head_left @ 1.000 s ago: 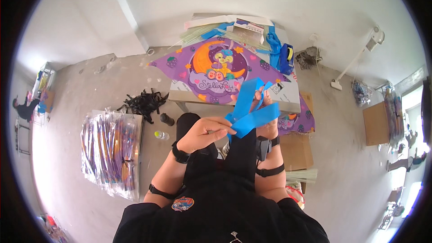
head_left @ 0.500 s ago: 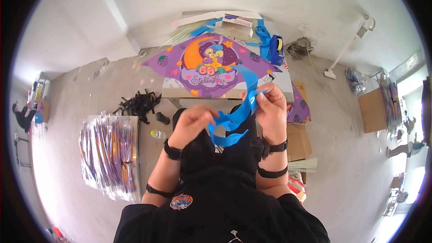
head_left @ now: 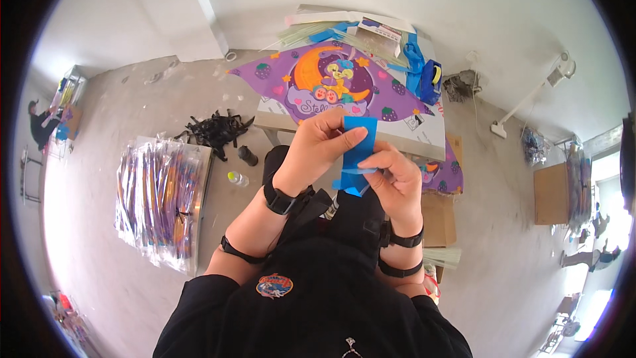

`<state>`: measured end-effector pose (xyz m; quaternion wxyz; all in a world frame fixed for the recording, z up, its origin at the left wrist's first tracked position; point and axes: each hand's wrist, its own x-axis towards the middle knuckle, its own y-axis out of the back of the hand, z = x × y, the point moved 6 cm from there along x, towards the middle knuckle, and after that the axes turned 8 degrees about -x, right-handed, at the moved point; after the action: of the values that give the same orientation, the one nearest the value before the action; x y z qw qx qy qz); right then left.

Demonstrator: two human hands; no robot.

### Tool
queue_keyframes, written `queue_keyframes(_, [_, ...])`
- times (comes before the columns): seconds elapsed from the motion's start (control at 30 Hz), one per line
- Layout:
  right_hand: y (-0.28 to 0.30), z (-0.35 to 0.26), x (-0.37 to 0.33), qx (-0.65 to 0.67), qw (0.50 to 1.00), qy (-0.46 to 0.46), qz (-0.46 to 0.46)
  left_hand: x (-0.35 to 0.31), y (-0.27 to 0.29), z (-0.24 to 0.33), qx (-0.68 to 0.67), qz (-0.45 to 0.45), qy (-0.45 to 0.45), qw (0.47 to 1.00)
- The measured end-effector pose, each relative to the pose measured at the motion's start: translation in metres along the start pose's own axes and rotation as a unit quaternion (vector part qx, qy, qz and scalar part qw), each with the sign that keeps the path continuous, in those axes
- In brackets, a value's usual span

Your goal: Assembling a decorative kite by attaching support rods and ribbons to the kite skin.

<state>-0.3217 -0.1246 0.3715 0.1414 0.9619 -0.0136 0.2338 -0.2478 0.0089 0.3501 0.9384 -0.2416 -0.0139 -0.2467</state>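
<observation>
Between my hands, in front of the table, is a blue ribbon (head_left: 360, 134). My left hand (head_left: 323, 149) pinches it near its upper end, thumb on top. Lower down, my right hand (head_left: 396, 182) has its fingers closed at the ribbon's side, where a thin, see-through strip (head_left: 358, 171) crosses the blue; it looks like clear tape. Folds of the ribbon hang below, partly hidden by my right fingers. Beyond my hands a purple kite sail (head_left: 265, 74) with a printed cartoon and moon lies on the table (head_left: 411, 140); my left hand covers part of its lower edge.
A blue tape dispenser (head_left: 430, 83) and more blue ribbon (head_left: 414, 53) lie at the table's right. Pale thin rods (head_left: 301, 36) lie at the back. Wrapped kites (head_left: 156, 202) fill a stand at left, near black straps (head_left: 218, 130) and a bottle (head_left: 238, 178). Cardboard (head_left: 438, 222) stands right.
My left hand has moved up and right and now pinches the ribbon's upper end. The ribbon, looped and curling before, hangs straighter. My right hand has come slightly lower. The view has shifted.
</observation>
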Motion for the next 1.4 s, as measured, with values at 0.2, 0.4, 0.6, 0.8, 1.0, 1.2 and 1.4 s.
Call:
queue_keyframes(0.2, [0.003, -0.006, 0.001, -0.039, 0.999, -0.016, 0.022, -0.01, -0.017, 0.012, 0.073, 0.056, -0.042, 0.995])
queue_keyframes(0.4, [0.002, -0.018, 0.0, -0.074, 0.996, 0.033, 0.04, -0.016, -0.017, 0.033, 0.247, 0.026, -0.198, 0.948])
queue_keyframes(0.6, [0.003, -0.022, 0.002, -0.092, 0.993, 0.05, 0.05, -0.019, -0.021, 0.036, 0.264, 0.016, -0.193, 0.945])
queue_keyframes(0.8, [0.001, -0.027, 0.004, -0.131, 0.986, 0.082, 0.06, -0.019, -0.025, 0.04, 0.286, -0.005, -0.239, 0.928])
queue_keyframes(1.0, [0.002, -0.028, 0.004, -0.146, 0.984, 0.079, 0.063, -0.021, -0.028, 0.043, 0.317, 0.015, -0.263, 0.911])
queue_keyframes(1.2, [0.003, -0.027, 0.002, -0.142, 0.985, 0.073, 0.067, -0.021, -0.028, 0.043, 0.32, 0.01, -0.27, 0.908])
queue_keyframes(1.4, [0.004, -0.029, 0.001, -0.145, 0.984, 0.08, 0.065, -0.019, -0.02, 0.034, 0.288, 0.013, -0.175, 0.941])
